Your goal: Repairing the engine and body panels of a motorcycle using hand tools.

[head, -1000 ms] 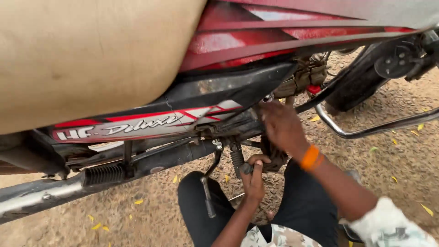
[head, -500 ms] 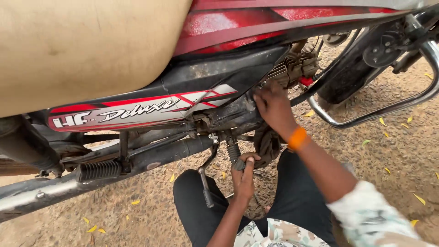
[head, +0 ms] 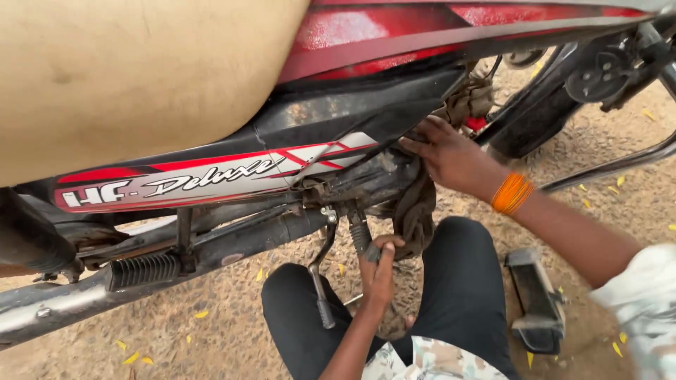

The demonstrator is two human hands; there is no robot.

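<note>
I crouch beside a red and black motorcycle (head: 394, 42). My left hand (head: 378, 271) is closed around a short black ribbed bar (head: 359, 236) that hangs from the frame, next to a thin metal lever (head: 320, 288). My right hand (head: 447, 156), with orange thread bands at the wrist, reaches under the black side panel (head: 352, 112). Its fingers lie stretched against the grimy frame. A dirty brown cloth (head: 415, 211) hangs just below its palm. Whether that hand grips the cloth is hidden.
A tan seat (head: 127, 77) fills the upper left. A ribbed footrest (head: 144, 269) and chrome exhaust pipe (head: 49, 309) run along the lower left. A black boxy part (head: 539, 302) lies on the gravel by my right knee. The rear wheel (head: 535, 119) and a chrome rail (head: 620, 163) stand at right.
My right hand has slid further up under the side panel. My left hand stays closed on the ribbed bar. The view has shifted, bringing the black boxy part into sight.
</note>
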